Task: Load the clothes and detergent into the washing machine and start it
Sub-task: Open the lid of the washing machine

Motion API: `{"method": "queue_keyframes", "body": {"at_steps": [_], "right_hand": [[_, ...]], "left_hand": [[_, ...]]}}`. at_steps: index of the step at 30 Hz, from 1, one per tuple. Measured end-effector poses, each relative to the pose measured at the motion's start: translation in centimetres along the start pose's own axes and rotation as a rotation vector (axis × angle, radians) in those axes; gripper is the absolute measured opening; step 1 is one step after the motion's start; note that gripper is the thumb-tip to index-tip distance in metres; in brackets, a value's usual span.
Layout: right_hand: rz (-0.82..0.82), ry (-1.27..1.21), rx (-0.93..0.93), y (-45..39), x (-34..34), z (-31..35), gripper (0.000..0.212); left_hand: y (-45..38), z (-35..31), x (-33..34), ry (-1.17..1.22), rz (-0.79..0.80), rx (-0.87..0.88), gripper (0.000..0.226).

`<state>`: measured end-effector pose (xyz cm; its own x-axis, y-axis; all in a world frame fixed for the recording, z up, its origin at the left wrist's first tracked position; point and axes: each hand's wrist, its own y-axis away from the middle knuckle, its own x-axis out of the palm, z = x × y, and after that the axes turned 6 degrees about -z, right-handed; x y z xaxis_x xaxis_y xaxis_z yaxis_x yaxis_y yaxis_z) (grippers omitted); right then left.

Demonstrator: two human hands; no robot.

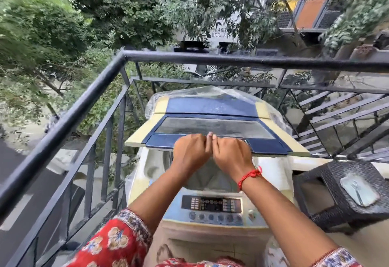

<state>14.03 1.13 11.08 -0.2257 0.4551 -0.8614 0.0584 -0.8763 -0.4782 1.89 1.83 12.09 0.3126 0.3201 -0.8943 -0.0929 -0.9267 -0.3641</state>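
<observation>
A top-loading washing machine [212, 220] stands on a balcony in front of me, pale cream with a control panel [211, 204] of buttons near me. Its blue folding lid [216, 127] with a clear window is raised partway, hinged at the far side. My left hand [191, 151] and my right hand [231, 154] sit side by side, fingers curled over the lid's near edge at its middle. Under my wrists the drum opening shows grey; I cannot tell what lies inside. No clothes or detergent are visible.
A black metal railing [88, 102] runs along the left and far side of the balcony, close to the machine. A dark wicker stool [328, 201] with a small metal tray [357, 188] on top stands at the right. Trees and a street lie below.
</observation>
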Motion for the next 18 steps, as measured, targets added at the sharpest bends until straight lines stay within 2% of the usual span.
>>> {"method": "queue_keyframes", "body": {"at_steps": [3,7,18], "right_hand": [[-0.055,0.063,-0.004,-2.1,-1.1,0.1,0.041],[-0.068,0.045,0.068,-5.4,-2.3,0.2,0.050],[-0.175,0.036,0.000,-16.3,-3.3,-0.9,0.052]], "left_hand": [[-2.1,-0.2,-0.9,-0.016,-0.023,0.008,0.057],[-5.5,-0.5,-2.1,-0.006,-0.077,0.026,0.058],[-16.8,-0.5,-3.6,0.046,-0.124,0.063,0.062]]}}
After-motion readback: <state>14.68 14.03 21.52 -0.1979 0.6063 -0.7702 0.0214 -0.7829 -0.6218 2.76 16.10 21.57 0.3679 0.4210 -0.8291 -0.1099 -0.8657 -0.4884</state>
